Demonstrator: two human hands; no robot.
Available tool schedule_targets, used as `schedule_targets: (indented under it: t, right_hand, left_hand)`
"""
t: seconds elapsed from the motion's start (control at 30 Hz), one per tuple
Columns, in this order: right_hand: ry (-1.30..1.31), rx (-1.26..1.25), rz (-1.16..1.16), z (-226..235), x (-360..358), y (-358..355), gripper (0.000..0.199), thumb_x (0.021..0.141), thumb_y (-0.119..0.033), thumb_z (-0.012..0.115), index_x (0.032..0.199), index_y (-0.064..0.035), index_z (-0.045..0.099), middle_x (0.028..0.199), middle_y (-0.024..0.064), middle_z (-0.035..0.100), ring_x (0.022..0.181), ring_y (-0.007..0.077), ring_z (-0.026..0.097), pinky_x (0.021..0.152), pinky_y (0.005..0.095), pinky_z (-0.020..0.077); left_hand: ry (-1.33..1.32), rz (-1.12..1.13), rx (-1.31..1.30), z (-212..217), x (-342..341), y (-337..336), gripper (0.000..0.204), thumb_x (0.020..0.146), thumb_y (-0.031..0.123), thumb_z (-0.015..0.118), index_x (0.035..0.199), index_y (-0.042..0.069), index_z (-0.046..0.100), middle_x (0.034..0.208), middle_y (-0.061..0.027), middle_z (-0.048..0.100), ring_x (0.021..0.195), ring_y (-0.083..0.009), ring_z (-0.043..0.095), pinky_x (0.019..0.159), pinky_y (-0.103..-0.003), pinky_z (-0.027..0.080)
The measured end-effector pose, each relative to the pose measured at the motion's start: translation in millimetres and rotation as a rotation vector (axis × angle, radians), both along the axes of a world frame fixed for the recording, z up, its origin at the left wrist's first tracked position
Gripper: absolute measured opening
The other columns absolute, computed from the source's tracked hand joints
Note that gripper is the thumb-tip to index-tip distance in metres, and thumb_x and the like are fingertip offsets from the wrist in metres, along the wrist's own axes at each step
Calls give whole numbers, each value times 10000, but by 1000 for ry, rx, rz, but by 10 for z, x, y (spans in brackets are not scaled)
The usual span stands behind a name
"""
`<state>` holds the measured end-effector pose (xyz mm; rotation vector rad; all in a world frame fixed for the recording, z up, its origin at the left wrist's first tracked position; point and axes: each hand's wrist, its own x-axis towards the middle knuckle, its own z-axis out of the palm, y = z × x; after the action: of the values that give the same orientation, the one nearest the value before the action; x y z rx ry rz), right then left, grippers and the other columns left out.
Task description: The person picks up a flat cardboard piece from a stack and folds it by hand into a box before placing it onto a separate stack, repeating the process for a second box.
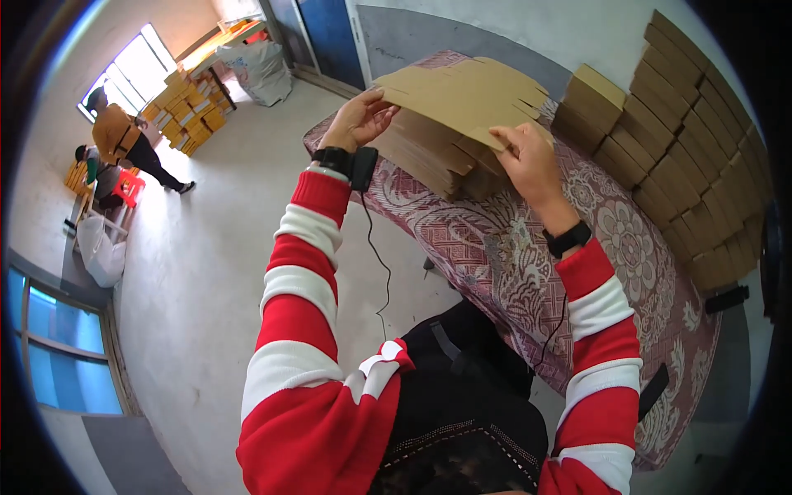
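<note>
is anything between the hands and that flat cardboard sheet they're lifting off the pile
Nothing visible. The left hand and right hand already grip the cardboard sheet at its edges, above the pile on the table.

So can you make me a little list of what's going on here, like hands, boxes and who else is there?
left hand: grips left edge of flat cardboard box blank
right hand: grips blank's right edge
under blank: stack of flat blanks
table: patterned maroon cloth
right side: rows of folded brown boxes
far left: person in orange top by yellow boxes
</note>
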<state>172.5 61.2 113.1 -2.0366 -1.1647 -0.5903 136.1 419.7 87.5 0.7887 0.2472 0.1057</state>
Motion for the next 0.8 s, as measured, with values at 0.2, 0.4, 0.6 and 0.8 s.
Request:
schedule_targets:
  t: [0.2, 0.4, 0.6, 0.8]
  right_hand:
    - [-180, 4, -117, -222, -725, -741, 386, 727, -12, 690, 1092, -132, 722, 889, 81, 588, 830, 272, 574, 786, 371, 426]
    - [6, -127, -25, -126, -1680, -1420, 361, 735, -38, 711, 1092, -77, 688, 975, 79, 601, 941, 289, 574, 884, 367, 409]
    - [262, 142, -259, -491, -1844, -2294, 299, 885, -153, 680, 1167, -60, 647, 1104, 56, 613, 977, 200, 584, 870, 335, 447]
    - [1244, 904, -326, -680, -1606, -2885, 397, 984, -242, 633, 1319, -39, 565, 1250, 55, 611, 1059, 165, 610, 891, 303, 500]
  left_hand:
    - [-14, -124, 122, -110, -490, -677, 299, 1004, 171, 563, 1251, 3, 559, 1142, -118, 663, 957, -231, 683, 772, -326, 611]
    - [-166, -245, 186, -296, -985, -1335, 383, 1016, 157, 538, 1359, -11, 505, 1268, -121, 619, 1108, -216, 645, 916, -368, 573]
    - [-218, -347, 193, -460, -1120, -1733, 438, 1022, 145, 518, 1417, -32, 451, 1352, -131, 575, 1201, -227, 599, 1021, -365, 503]
    - [-251, -587, 162, -496, -1020, -2212, 430, 1015, 133, 532, 1404, -40, 466, 1322, -126, 598, 1172, -202, 613, 1016, -351, 507]
